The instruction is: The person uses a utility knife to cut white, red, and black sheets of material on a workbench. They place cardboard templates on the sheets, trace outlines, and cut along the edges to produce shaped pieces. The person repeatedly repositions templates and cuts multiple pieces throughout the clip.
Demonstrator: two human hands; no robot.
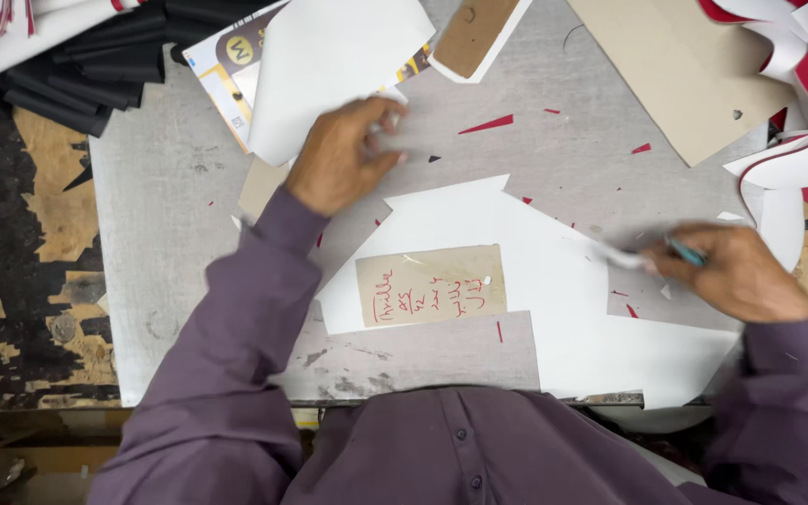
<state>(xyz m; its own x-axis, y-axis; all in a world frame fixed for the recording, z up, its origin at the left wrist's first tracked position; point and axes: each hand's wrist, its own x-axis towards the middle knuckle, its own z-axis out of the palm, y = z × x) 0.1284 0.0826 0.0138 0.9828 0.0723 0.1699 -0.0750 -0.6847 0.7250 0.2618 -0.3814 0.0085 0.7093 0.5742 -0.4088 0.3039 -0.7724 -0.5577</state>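
My left hand (343, 154) sits at about eleven o'clock on the grey work board (170, 243), fingers curled together; it is blurred, and I cannot tell whether they pinch anything. Just above it lies a curled white sheet (329, 65). My right hand (736, 271), at three o'clock, is closed on a teal-handled tool (686, 251), its tip on the large white cut sheet (554, 271). A tan card template (430, 284) rests flat on that sheet, near the middle. Red scraps (486, 123) are scattered toward twelve o'clock.

Even, soft overhead light, faint shadows, motion blur on both hands
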